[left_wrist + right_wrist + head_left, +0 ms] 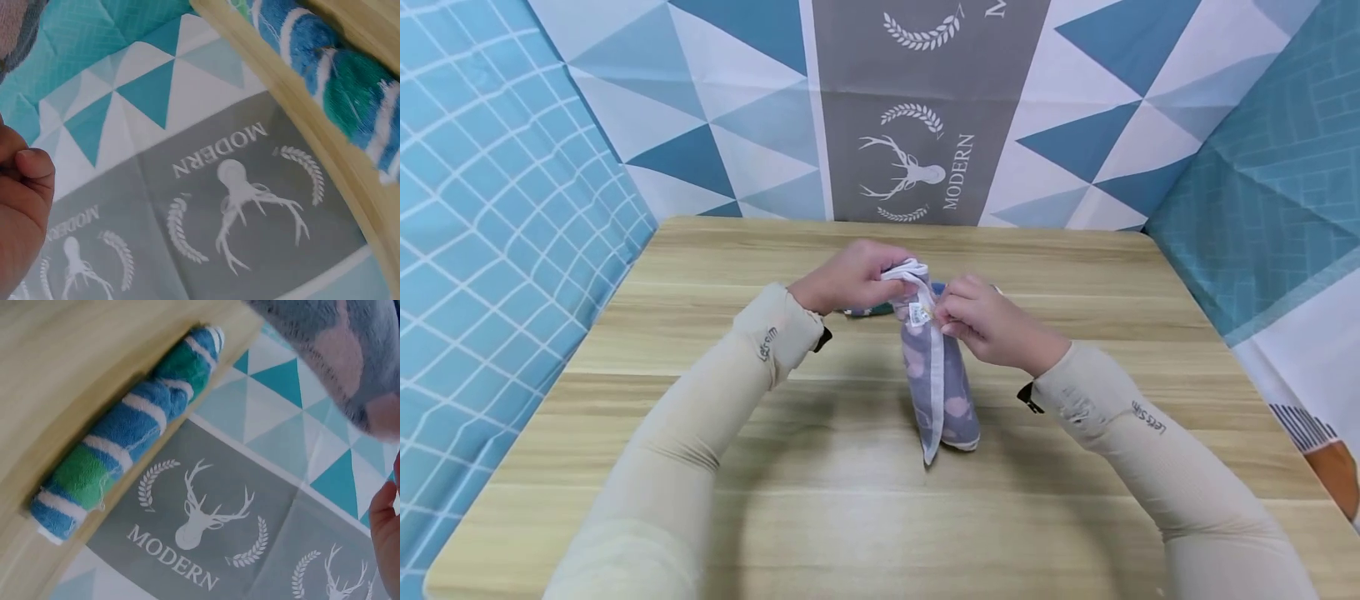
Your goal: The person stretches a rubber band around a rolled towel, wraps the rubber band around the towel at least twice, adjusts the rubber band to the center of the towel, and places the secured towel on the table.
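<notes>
A grey-purple towel [953,387] with pink spots and white trim hangs folded in a narrow strip over the middle of the table. My left hand [867,277] grips its bunched top end. Close beside a small white label [919,313], my right hand [991,323] pinches the towel's edge. The lower end hangs down toward the front, one white-trimmed corner lowest; whether it touches the tabletop I cannot tell. The right wrist view has part of the same towel [340,353] at its upper right.
Behind the hands, a rolled blue, green and white striped towel [125,428] lies along the back of the wooden table [850,517]. Patterned cloth [760,108] hangs behind the table's far edge, with blue checked cloth [490,208] on the left.
</notes>
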A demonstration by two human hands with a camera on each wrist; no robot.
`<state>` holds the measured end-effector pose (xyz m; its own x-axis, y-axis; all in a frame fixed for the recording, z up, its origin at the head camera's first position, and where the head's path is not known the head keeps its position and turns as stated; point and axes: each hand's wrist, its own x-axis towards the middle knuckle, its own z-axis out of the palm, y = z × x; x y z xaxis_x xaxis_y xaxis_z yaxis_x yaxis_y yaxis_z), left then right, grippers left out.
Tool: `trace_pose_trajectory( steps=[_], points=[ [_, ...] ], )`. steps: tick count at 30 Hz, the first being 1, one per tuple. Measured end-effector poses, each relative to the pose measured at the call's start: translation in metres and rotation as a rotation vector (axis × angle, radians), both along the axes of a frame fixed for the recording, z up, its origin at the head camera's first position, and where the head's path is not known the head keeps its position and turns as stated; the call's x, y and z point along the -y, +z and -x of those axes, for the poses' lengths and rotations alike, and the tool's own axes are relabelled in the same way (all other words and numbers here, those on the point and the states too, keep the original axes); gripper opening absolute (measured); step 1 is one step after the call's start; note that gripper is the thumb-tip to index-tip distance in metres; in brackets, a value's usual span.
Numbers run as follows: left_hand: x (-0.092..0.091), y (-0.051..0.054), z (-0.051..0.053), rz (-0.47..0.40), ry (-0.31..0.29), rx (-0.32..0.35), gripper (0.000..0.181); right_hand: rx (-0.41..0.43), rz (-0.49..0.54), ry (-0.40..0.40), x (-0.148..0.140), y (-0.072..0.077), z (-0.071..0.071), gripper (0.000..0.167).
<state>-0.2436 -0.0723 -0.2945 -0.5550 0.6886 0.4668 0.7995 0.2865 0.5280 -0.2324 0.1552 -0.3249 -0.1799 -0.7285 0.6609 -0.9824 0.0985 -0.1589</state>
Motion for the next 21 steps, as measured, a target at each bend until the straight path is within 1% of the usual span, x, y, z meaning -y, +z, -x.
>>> trace_pose_trajectory(
  steps=[2,4,5,7,8,10,11,13,16,18,21],
  points=[
    [-0.006,0.000,0.000,-0.003,0.036,-0.009,0.008,-0.046,0.001,-0.047,0.000,0.000,-0.002,0.041],
    [-0.012,0.000,-0.002,-0.014,0.076,0.004,0.010,-0.080,0.023,-0.108,0.001,0.002,-0.003,0.032],
    [-0.014,0.000,-0.002,-0.019,0.097,0.024,0.011,-0.095,0.044,-0.150,0.002,0.002,-0.004,0.026],
    [-0.017,0.002,-0.005,-0.027,0.148,0.084,0.012,-0.111,0.094,-0.229,0.003,0.004,-0.005,0.014],
    [-0.018,0.003,-0.005,-0.030,0.174,0.131,0.012,-0.112,0.113,-0.258,0.004,0.005,-0.006,0.012],
    [-0.019,0.005,-0.006,-0.022,0.235,0.208,0.014,-0.123,0.139,-0.295,0.005,0.006,-0.007,0.014],
    [-0.019,0.006,-0.007,-0.009,0.271,0.239,0.015,-0.139,0.139,-0.305,0.006,0.006,-0.007,0.014],
    [-0.020,0.009,-0.008,0.023,0.346,0.285,0.020,-0.180,0.123,-0.301,0.008,0.007,-0.006,0.011],
    [-0.022,0.015,-0.010,0.082,0.442,0.324,0.028,-0.243,0.091,-0.274,0.013,0.009,-0.005,0.007],
    [-0.024,0.018,-0.011,0.100,0.487,0.372,0.032,-0.274,0.075,-0.265,0.015,0.010,-0.005,0.008],
    [-0.025,0.021,-0.013,0.101,0.537,0.451,0.034,-0.316,0.048,-0.273,0.019,0.012,-0.005,0.010]
  ],
)
